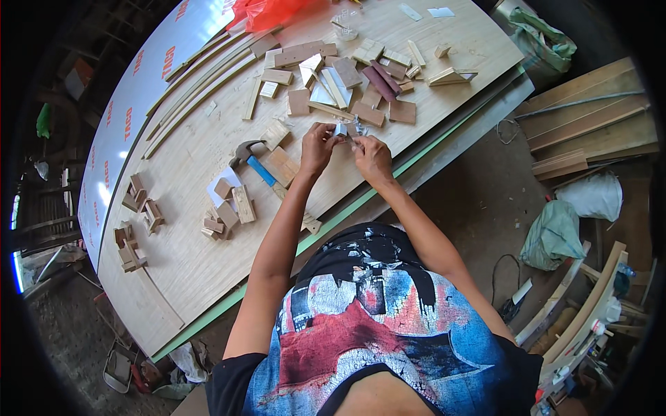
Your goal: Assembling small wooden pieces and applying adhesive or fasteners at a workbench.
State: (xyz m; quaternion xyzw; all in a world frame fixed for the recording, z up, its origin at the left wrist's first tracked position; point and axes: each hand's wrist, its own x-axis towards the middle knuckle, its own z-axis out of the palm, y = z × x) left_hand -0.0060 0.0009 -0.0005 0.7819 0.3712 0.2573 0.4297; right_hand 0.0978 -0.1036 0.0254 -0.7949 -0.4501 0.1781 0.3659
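Left hand (pixel 318 148): pinched a block (pixel 340 130)
Right hand (pixel 374 160): curled, hold unclear
Block: seemed light, stiff; sides suited gripping

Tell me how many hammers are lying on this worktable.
1. The hammer lies on the worktable, its metal head pointing away from you and its handle partly hidden by your left forearm. Another could be hidden under the wood pieces.

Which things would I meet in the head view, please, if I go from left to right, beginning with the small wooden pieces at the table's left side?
Small wooden pieces → hammer's blue grip → left hand → right hand → pale green sack on the floor.
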